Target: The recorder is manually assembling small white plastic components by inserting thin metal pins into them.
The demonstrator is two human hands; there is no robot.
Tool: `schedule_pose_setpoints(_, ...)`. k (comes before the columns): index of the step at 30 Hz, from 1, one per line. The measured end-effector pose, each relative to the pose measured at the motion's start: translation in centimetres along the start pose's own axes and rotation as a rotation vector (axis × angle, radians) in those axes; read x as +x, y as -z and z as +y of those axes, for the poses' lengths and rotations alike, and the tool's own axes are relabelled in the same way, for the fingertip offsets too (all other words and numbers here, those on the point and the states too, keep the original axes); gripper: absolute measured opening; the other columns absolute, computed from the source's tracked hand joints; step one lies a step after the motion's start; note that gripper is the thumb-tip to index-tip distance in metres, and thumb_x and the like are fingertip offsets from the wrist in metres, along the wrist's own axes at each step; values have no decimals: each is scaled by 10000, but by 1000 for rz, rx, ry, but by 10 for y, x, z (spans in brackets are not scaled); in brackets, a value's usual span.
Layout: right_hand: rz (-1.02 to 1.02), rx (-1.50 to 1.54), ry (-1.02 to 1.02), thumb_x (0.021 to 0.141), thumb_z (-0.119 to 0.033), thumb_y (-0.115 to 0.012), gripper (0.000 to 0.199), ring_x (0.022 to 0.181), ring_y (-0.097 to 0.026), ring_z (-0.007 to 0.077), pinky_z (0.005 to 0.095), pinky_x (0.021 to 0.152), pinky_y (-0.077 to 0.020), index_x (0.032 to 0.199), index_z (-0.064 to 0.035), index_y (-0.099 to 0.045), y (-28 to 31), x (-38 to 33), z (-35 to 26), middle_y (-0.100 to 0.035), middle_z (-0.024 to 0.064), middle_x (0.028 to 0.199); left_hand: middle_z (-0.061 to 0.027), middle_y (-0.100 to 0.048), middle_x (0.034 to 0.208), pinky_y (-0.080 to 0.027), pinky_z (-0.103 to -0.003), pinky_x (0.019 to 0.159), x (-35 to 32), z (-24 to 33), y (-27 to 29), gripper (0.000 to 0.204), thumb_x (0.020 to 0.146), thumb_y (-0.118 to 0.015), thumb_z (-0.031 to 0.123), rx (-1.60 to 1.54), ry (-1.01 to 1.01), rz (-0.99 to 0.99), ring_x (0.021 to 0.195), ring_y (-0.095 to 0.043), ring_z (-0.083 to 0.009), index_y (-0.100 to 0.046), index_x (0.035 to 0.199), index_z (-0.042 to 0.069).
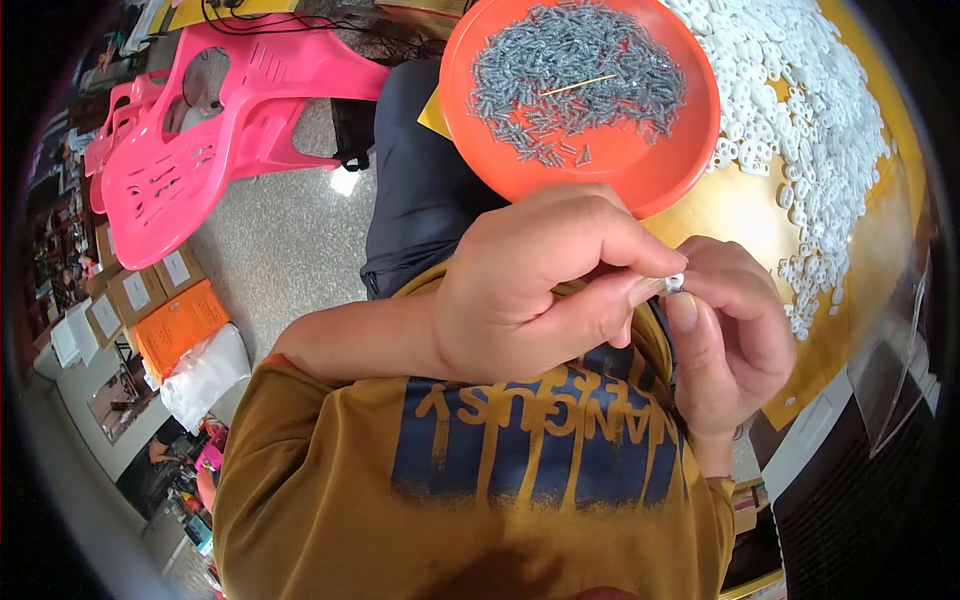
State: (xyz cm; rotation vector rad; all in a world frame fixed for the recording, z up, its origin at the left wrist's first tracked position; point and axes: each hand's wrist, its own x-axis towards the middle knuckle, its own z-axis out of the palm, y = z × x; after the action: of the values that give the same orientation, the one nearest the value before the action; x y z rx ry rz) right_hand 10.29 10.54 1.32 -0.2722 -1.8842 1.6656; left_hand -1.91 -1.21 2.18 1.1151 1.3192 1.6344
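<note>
In front of my chest, my left hand [560,280] and my right hand [730,335] meet fingertip to fingertip. Both are closed in a pinch on one small white plastic piece [675,282], mostly covered by the fingers. Just beyond the hands, an orange round tray [640,180] holds a heap of small clear-grey ribbed pieces [580,70]. A thin wooden stick [578,86] lies across that heap. Right of the tray, many loose white plastic pieces with holes [750,80] spread over the yellow tabletop [755,215], beside a pile of paler pieces [835,130].
A pink plastic chair [190,160] stands on the speckled floor [270,230] at the left. Cardboard boxes [140,290], an orange package [182,328] and a white bag [207,375] sit below it. Dark cables [300,28] run along the top left.
</note>
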Motion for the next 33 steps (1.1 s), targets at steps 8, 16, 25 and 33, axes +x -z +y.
schedule_pose_setpoints(8,-91,37,-237,741,49,-565,92,697,-512,168,261,634,-397,833,48,-556,6,-2,-3,-560,106,783,-70,-525,781,-425,-182,497,-1,-5,-9,148,806,-476,-66,-59,109,114,568,-548,-77,-523,943,-33)
schedule_pose_setpoints(16,-34,-284,-84,714,14,-607,155,670,-529,184,268,616,-403,863,13,-564,28,-10,8,-561,90,748,-90,-556,796,-430,-203,524,8,-8,-13,129,817,-459,-36,-317,391,309,565,-526,-104,-496,939,-13)
schedule_pose_setpoints(25,420,-922,-206,729,45,-586,121,696,-533,171,251,656,-424,849,24,-577,95,-52,16,-571,93,773,-90,-566,785,-416,-205,492,17,-18,-18,111,809,-474,-9,-320,440,308,532,-508,-105,-503,915,-11)
schedule_pose_setpoints(33,238,-1153,-36,729,-10,-582,159,766,-546,237,302,681,-428,888,-16,-594,110,-4,26,-569,101,827,-89,-560,797,-417,-203,500,22,-16,-26,135,817,-459,-20,-332,452,247,550,-510,-97,-497,946,-5)
